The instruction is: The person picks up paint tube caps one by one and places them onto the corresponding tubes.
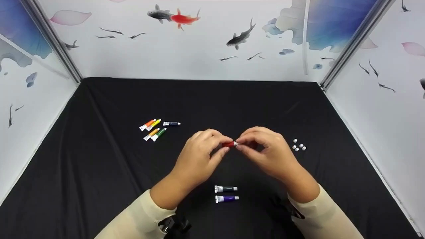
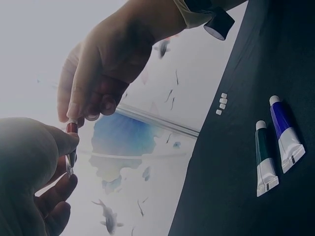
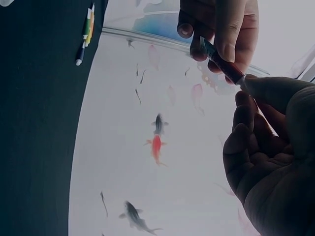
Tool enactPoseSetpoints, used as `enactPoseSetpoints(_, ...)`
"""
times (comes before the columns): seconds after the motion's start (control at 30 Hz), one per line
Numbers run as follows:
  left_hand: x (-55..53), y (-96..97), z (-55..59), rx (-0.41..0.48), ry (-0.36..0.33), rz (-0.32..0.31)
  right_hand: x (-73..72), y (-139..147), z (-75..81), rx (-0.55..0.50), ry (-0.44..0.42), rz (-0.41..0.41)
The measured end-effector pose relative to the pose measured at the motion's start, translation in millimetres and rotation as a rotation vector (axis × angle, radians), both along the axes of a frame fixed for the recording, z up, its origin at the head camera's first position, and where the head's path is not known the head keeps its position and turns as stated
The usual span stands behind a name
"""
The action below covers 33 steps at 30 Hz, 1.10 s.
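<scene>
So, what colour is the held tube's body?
The tube's body is red, clearest in the head view.

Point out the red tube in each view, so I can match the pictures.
Head: the red tube is slightly right of and below centre, between the left hand and right hand.
Left wrist: the red tube is on the left, just below mid-height.
Right wrist: the red tube slants at upper right.
Landmark: black cloth, beneath the hands, at right and at left, respectively.

One red tube [image 1: 228, 144], five far-left tubes [image 1: 153, 124], two front tubes [image 1: 227, 199]: eight altogether. Five small white pieces [image 1: 301, 145]. One left hand [image 1: 202, 153], one right hand [image 1: 270, 151]. Two sleeves [image 1: 136, 212].
</scene>
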<state>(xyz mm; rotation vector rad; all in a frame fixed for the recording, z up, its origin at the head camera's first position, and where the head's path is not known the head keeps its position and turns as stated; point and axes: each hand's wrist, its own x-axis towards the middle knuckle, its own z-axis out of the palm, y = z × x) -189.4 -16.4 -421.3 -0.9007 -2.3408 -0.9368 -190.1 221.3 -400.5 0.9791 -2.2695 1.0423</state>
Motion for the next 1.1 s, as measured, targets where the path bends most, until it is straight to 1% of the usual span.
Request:
enactPoseSetpoints(0.2,-0.3,-0.3,-0.2,-0.012,0.0,-0.007,0.2,-1.0,-1.0,0.003,-0.001,-0.015)
enactPoseSetpoints(0.5,0.2,-0.3,0.4,-0.003,0.007,-0.012,-1.0,-2.3,-3.2,-0.001,-0.014,-0.035)
enactPoseSetpoints(0.77,-0.2,-0.6,-0.3,0.002,0.001,-0.003,0.5,-0.7,-3.9,-0.027,-0.049,0.014)
enactPoseSetpoints(0.9,-0.4,-0.7,-0.5,0.007,0.016,-0.006,0.1,-0.8,-3.8,-0.012,-0.045,-0.007)
enactPoseSetpoints(1.1,-0.1,-0.9,-0.4,0.0,0.01,0.0,-1.0,0.0,-4.3,0.015,-0.061,-0.056)
